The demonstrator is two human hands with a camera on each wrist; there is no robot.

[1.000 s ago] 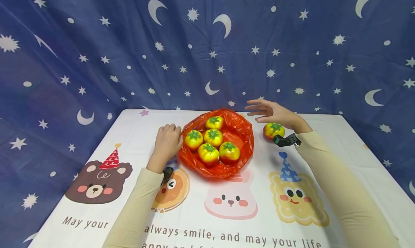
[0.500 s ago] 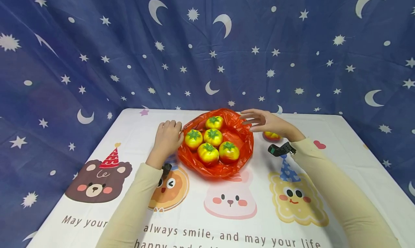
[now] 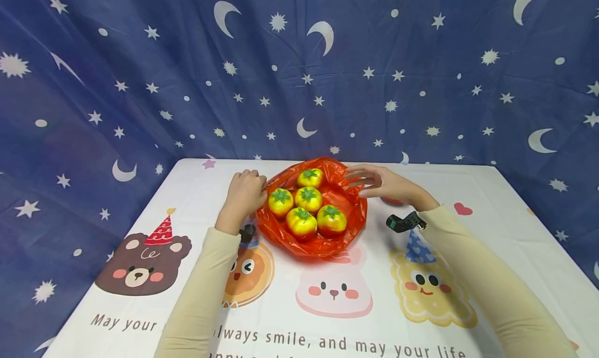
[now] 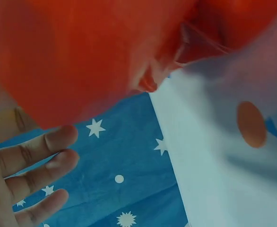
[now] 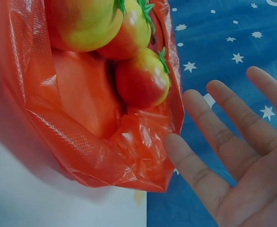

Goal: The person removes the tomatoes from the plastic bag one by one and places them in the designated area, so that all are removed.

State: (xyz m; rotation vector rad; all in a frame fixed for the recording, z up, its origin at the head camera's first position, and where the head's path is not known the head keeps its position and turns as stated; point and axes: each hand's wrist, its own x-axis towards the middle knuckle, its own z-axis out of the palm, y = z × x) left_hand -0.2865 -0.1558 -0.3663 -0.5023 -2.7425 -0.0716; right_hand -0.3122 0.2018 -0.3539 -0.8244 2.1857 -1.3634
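A red plastic bag (image 3: 343, 194) lies with its mouth wide, and several yellow-and-red tomatoes (image 3: 331, 220) with green leafy tops sit inside. At the bag's left rim my left hand (image 3: 243, 194) pinches the film; in the left wrist view the bag covers the thumb and part of the index finger, while the other fingers (image 4: 39, 175) extend loosely. My right hand (image 3: 386, 183) is over the right rim, fingers spread and holding nothing. In the right wrist view its thumb tip is right at the bag's edge. Another tomato (image 3: 392, 201) outside the bag is mostly hidden beneath this hand.
The white tablecloth (image 3: 402, 306) carries printed cartoon figures and lettering. Behind the table hangs a blue curtain (image 3: 346, 87) with moons and stars. Each wrist wears a small black camera, including the right wrist camera (image 3: 404, 222).
My right hand has moved left and down from above the loose tomato to the bag's right rim, covering more of that tomato. My left hand stays at the left rim.
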